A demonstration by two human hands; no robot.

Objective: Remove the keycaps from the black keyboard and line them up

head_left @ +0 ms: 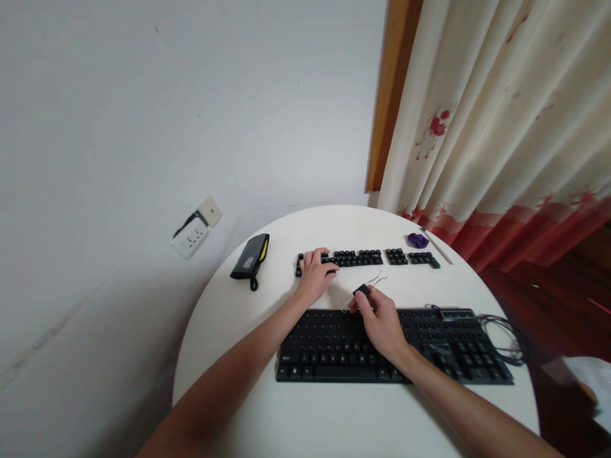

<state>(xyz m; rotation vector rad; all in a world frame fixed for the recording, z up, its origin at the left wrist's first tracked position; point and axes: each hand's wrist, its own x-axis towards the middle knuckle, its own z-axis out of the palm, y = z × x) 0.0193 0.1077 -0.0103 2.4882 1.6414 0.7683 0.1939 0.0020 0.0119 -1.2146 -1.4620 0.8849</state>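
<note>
Near the table's far side, my left hand (314, 275) reaches over the left end of a row of loose black keycaps (358, 257). Its fingers are spread and their tips rest on or among the caps; whether one is gripped does not show. My right hand (379, 318) is closed on a wire keycap puller (361, 290) with a black handle, and its thin wire prongs point away from me. Below that hand lies a black keyboard (329, 372), with keycaps in its lower rows and several upper-left positions seemingly bare. The right hand hides part of its middle.
A black pouch (251, 257) with a yellow edge lies at the table's left. On the far right are a crumpled purple cloth (417, 240) and a slim brush-like stick (436, 245). The keyboard's coiled cable (506, 343) sits near the right edge of the round white table (296, 420).
</note>
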